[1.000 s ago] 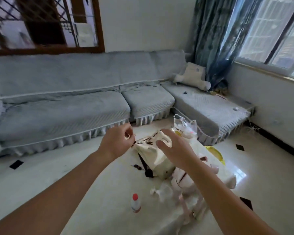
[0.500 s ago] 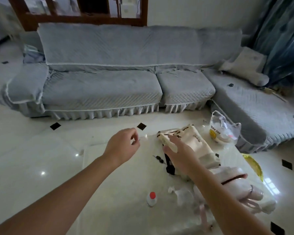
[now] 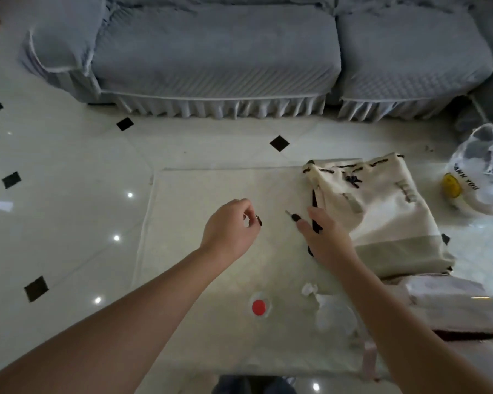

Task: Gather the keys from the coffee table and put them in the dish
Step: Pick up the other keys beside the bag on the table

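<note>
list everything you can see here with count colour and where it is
key: 1, dark head, on coffee table by right fingertips
small dark item: 1, pinched in left hand, likely a key
coffee table: 1, pale, centre
canvas bag: 1, cream and beige, table right
bottle: 1, white with red cap, table front
plastic bag: 1, clear, far right
sofa: 1, grey-blue, behind table
dish: none visible
left hand: 1, above table
right hand: 1, open, at bag edge

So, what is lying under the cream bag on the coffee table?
Only the coffee table shows around the cream bag. One key lies beside it, near the right hand. Anything beneath the bag is covered.
</note>
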